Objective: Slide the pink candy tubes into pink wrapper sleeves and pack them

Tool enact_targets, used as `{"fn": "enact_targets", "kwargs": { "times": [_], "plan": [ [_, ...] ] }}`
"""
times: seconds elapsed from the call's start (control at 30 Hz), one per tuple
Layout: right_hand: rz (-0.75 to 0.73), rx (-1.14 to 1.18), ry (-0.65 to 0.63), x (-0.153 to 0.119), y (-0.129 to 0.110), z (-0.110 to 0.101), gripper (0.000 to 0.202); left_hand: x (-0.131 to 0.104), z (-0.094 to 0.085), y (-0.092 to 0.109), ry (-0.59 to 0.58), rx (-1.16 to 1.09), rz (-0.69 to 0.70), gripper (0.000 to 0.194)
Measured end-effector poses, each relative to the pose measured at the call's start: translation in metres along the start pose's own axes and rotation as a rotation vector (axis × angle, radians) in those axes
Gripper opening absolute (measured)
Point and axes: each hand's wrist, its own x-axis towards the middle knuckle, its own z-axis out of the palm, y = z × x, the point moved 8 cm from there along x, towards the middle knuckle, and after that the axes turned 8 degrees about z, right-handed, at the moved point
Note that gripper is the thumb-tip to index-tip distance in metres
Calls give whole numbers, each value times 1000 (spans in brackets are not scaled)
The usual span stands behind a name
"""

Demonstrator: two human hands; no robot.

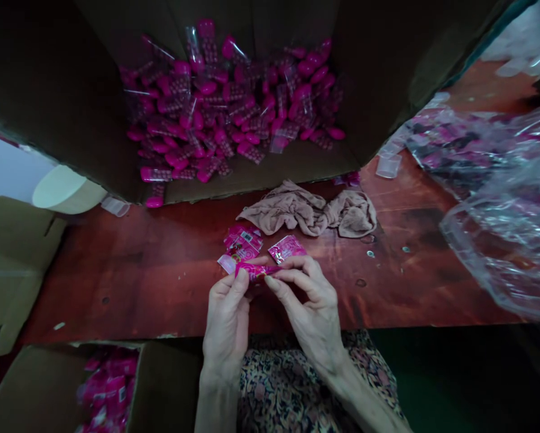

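A small pink printed sachet (253,271) is pinched between both hands above the table's near side. My left hand (228,316) grips its left end with thumb and fingers closed. On its right end, my right hand (310,307) has thumb and fingertips closed. Just beyond the fingers lie a little pile of pink sachets (243,242) and one more pink sachet (288,247) on the red table (162,264). Part of the held sachet is hidden behind my fingers.
A large cardboard box (378,78) lies with its opening toward me, holding many pink-capped clear tubes (216,114). A crumpled cloth (297,207) is before it. Clear plastic bags (513,228) lie right. A box of pink packets (112,385) stands lower left, a white bowl (67,189) left.
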Motion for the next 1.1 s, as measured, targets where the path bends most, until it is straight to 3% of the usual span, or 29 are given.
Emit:
{"fn": "enact_targets", "kwargs": {
  "times": [0.23, 0.43, 0.57, 0.67, 0.87, 1.0, 1.1],
  "plan": [
    [-3, 78, -94, -3, 0, 4, 13, 1, -8, 8, 118, 25, 60, 13],
    [71, 163, -175, 3, 3, 8, 12, -2, -2, 13, 71, 74, 71, 10],
    [96, 134, -130, 4, 5, 9, 25, -2, -11, 5, 141, 46, 40, 10],
    [43, 100, -54, 5, 2, 9, 23, 0, -16, 5, 192, 36, 69, 13],
    [-83, 13, -14, 11, -13, 19, 23, 6, -15, 6, 151, -57, 24, 14],
    [-141, -59, -110, 24, -30, 26, 28, 15, -42, 17, 299, -126, 62, 13],
    [-170, -261, -96, 61, -41, 26, 29, 19, -71, 29, 457, -147, 129, 16]
  ]
}}
